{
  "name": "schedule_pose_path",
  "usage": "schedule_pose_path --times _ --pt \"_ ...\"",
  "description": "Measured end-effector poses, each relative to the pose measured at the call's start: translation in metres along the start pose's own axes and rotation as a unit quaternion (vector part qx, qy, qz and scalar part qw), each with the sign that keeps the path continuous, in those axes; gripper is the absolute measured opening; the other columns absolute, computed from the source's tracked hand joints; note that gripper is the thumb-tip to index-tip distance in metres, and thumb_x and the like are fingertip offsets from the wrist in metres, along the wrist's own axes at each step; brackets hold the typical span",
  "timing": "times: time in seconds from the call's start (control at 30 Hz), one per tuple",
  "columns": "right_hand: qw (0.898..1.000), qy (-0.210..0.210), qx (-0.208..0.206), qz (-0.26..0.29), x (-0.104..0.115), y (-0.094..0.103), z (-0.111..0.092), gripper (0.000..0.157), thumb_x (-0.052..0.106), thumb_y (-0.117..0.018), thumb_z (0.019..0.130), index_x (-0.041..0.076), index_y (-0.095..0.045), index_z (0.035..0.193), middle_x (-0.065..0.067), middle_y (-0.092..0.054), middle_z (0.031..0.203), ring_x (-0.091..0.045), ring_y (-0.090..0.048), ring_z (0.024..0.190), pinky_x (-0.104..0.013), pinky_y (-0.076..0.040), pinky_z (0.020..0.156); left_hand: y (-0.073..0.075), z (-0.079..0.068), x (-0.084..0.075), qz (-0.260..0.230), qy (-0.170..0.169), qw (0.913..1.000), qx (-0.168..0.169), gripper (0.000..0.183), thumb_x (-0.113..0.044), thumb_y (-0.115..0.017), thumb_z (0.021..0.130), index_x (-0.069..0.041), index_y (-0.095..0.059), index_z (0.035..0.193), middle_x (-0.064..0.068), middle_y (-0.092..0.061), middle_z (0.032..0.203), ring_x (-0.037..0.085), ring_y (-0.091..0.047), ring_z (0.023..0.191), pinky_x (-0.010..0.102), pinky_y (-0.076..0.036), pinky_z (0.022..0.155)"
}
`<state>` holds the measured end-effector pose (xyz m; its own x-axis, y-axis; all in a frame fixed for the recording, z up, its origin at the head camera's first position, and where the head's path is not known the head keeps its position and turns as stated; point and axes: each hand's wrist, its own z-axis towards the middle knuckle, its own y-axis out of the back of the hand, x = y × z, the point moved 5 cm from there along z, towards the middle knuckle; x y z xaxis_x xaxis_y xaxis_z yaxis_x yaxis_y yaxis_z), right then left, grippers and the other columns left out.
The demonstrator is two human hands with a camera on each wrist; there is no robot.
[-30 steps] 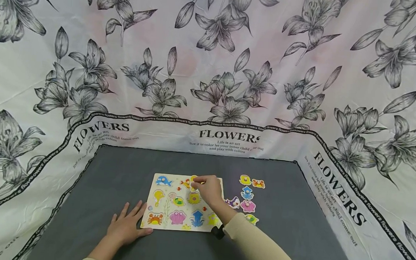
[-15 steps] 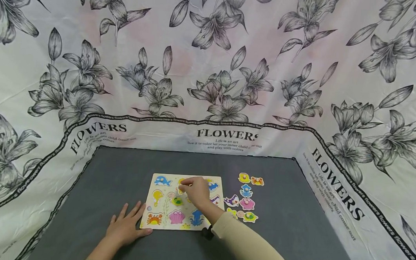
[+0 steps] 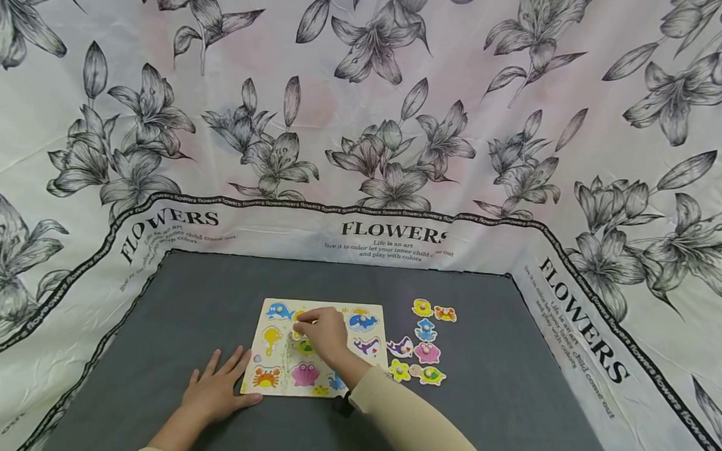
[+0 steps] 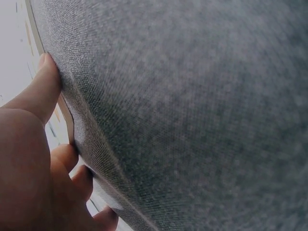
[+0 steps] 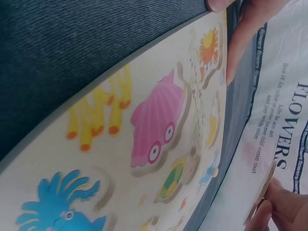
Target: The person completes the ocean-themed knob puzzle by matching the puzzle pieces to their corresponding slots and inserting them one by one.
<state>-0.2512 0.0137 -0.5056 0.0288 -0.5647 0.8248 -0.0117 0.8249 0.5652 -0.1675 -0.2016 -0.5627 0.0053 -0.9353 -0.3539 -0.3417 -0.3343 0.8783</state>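
Note:
A light wooden puzzle board (image 3: 373, 379) printed with sea animals lies on the grey table. My right hand (image 3: 326, 331) pinches a thin yellow puzzle piece (image 3: 298, 316) over the upper left of the board. The right wrist view shows that piece (image 5: 260, 193) edge-on between thumb and fingers, raised off the board; its printed face is turned away. Close by, a blue whale piece (image 3: 279, 310) with a knob sits in the top left corner. My left hand (image 3: 213, 389) rests with spread fingers at the board's left edge, its thumb (image 4: 42, 86) along the near corner.
Several loose knobbed pieces lie right of the board: a yellow one (image 3: 421, 308), a crab (image 3: 445, 314), a blue one (image 3: 425, 330), a pink shell (image 3: 427, 353), a purple one (image 3: 400, 347), a star (image 3: 399, 370) and a turtle (image 3: 431, 375). Flower-printed cloth (image 3: 389, 152) surrounds the table.
My right hand has moved left across the board with the yellow piece, uncovering the blue whale and purple pictures on the right side. My left hand has stayed at the left edge.

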Motion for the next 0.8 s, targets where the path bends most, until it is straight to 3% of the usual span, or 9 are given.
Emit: schedule_pose_path --times 0.23,0.33,0.47,0.8 --pt "1.000 -0.001 -0.004 0.003 0.006 -0.009 0.000 0.006 0.022 -0.083 0.086 0.019 -0.084 0.091 0.008 -0.075 0.086 -0.005 -0.061 0.067 -0.022 -0.050 0.055 0.000 -0.002 -0.002 -0.005 -0.002 1.0000 -0.005 0.112 -0.080 -0.066 0.073 -0.017 -0.033 0.160 0.013 -0.026 0.166 0.052 -0.010 0.151 0.080 -0.009 0.111" --pt "1.000 -0.001 -0.003 -0.004 0.010 -0.015 0.000 0.007 0.024 -0.083 0.086 0.020 -0.084 0.092 0.009 -0.076 0.089 -0.006 -0.065 0.078 -0.025 -0.055 0.068 0.003 -0.004 -0.003 -0.005 -0.005 0.9999 -0.011 0.112 -0.080 -0.066 0.074 -0.017 -0.033 0.160 0.013 -0.026 0.166 0.052 -0.010 0.152 0.080 -0.009 0.111" --pt "1.000 0.004 0.001 -0.015 0.014 -0.024 -0.002 0.006 0.023 -0.083 0.086 0.020 -0.084 0.091 0.010 -0.077 0.091 -0.007 -0.066 0.086 -0.027 -0.054 0.075 0.003 -0.005 -0.001 -0.005 -0.006 0.9999 -0.012 0.112 -0.080 -0.066 0.074 -0.017 -0.033 0.160 0.013 -0.027 0.166 0.052 -0.010 0.152 0.081 -0.010 0.111" --pt "0.999 0.007 0.010 -0.047 0.014 -0.044 -0.001 0.007 0.025 -0.084 0.084 0.020 -0.084 0.090 0.011 -0.076 0.088 -0.004 -0.063 0.080 -0.023 -0.051 0.068 0.002 -0.004 -0.001 -0.006 -0.004 0.9999 -0.016 0.111 -0.078 -0.068 0.073 -0.018 -0.034 0.159 0.012 -0.027 0.166 0.052 -0.012 0.152 0.081 -0.010 0.111"
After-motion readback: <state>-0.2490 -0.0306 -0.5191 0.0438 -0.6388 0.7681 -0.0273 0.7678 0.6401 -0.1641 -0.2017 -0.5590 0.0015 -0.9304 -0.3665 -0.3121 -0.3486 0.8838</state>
